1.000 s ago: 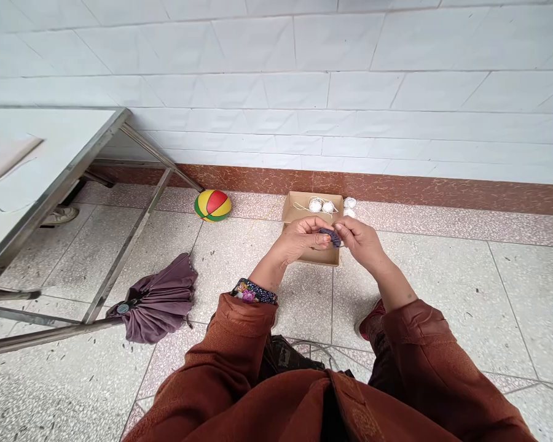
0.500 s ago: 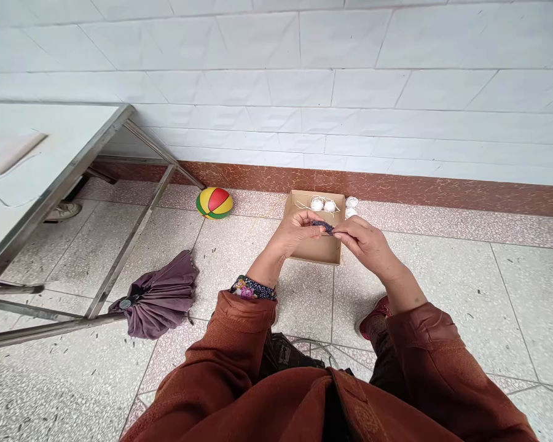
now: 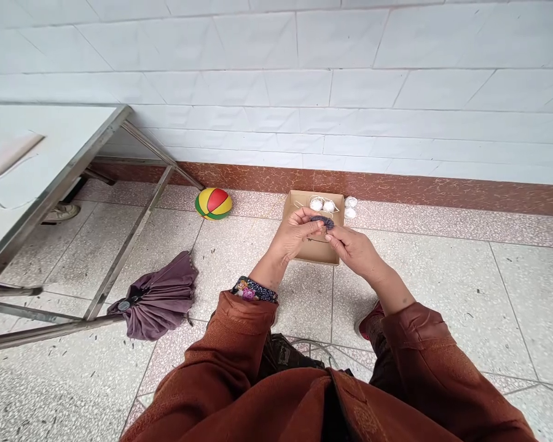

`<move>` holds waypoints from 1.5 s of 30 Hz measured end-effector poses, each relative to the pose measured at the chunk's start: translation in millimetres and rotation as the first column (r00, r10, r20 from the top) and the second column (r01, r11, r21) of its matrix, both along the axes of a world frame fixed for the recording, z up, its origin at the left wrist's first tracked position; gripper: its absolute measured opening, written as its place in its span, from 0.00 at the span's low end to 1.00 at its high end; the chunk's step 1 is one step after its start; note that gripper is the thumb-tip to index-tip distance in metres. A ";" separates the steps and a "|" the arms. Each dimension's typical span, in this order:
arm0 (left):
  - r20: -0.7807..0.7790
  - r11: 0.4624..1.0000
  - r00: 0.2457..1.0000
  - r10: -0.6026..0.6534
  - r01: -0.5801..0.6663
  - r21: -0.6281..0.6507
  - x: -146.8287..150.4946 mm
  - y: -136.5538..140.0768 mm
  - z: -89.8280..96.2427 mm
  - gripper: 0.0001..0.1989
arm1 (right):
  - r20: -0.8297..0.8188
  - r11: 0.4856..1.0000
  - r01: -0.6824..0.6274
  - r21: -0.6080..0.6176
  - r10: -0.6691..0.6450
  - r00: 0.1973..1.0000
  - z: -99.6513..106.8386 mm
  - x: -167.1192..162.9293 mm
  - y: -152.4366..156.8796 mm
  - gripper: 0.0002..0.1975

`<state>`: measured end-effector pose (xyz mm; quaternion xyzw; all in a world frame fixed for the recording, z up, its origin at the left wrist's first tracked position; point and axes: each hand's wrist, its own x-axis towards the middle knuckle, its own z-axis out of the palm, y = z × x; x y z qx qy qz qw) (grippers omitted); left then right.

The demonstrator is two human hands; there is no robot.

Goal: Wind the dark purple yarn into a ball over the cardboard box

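Observation:
A small dark grey-blue piece of what looks like knitting or crochet [image 3: 322, 221] is held up between my two hands, above the cardboard box [image 3: 320, 253]. My left hand [image 3: 297, 232] pinches it from the left, thumb below and fingers behind. At its right end, the fingers of my right hand [image 3: 354, 247] are closed, thumb and forefinger pressed together. Whether a thin tool is in those fingers is too small to see. Two white balls of yarn [image 3: 321, 204] lie at the back of the box, with loose strands around them.
More white balls [image 3: 350, 207] stand on the floor right of the box. A colourful ball [image 3: 214, 204] rests by the wall. At left are a folded purple umbrella [image 3: 159, 301] and a metal-framed table [image 3: 74, 135]. A shoe [image 3: 62, 213] shows beneath the table.
My right hand has moved left and slightly down, closer to my left hand. The dark piece now bends more at its right end. My left hand stays nearly still.

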<state>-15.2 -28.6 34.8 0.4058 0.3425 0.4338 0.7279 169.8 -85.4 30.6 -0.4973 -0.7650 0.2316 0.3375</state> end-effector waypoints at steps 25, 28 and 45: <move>-0.067 0.988 0.990 -0.121 0.127 0.091 9.3 -5.7 -2.0 0.17 | -0.128 0.975 0.223 -0.022 -0.224 0.966 -11.5 8.4 13.9 0.13; -0.037 0.997 0.999 -0.031 0.034 0.069 11.6 -3.8 -4.3 0.16 | -0.061 0.988 0.131 -0.077 -0.136 0.989 -16.8 -0.9 8.2 0.12; 0.046 0.994 0.993 -0.109 0.108 0.028 11.3 -9.5 1.0 0.18 | -0.152 0.974 0.198 -0.112 -0.214 0.965 -15.5 6.1 9.0 0.11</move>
